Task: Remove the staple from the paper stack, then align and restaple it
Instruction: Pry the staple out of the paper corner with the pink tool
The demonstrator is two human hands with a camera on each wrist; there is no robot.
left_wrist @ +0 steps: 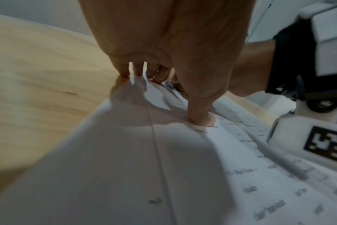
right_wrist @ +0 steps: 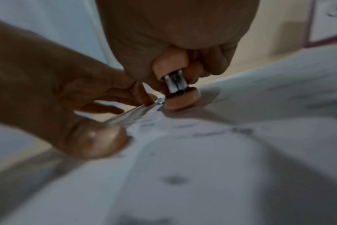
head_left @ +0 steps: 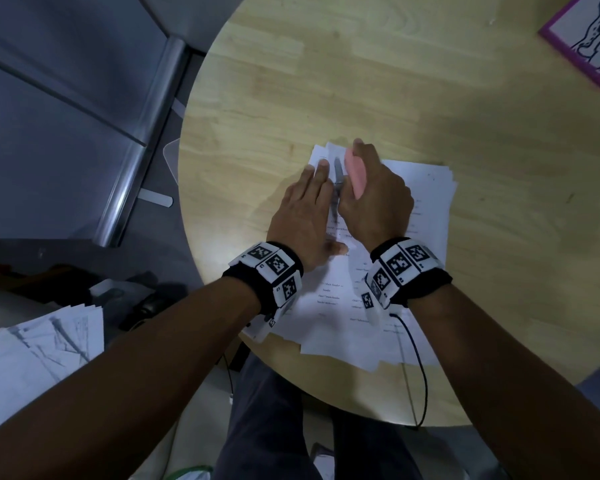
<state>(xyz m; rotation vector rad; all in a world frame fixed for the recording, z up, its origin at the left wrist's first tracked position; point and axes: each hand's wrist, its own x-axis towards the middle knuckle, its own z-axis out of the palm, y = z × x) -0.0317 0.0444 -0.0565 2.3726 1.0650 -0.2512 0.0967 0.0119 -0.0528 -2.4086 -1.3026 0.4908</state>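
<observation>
A white paper stack point(head_left: 419, 188) with printed text lies on the round wooden table point(head_left: 360, 81). My left hand point(head_left: 305, 202) rests flat on the stack's far left corner, fingers straight, and its thumb point(left_wrist: 200, 112) presses on the sheet. My right hand point(head_left: 378, 195) grips a pink stapler point(head_left: 355, 173) just right of the left fingers. In the right wrist view the stapler point(right_wrist: 175, 91) shows its metal magazine above a pink base resting on the paper point(right_wrist: 202, 167). A thin grey metal strip point(head_left: 337, 178) lies between the hands; I cannot tell what it is.
A purple-framed picture board point(head_left: 582, 39) lies at the table's far right. Another pile of sheets point(head_left: 39, 348) sits low on the left, off the table. A grey metal rail point(head_left: 142, 140) runs along the left. A black cable point(head_left: 423, 368) hangs from my right wrist.
</observation>
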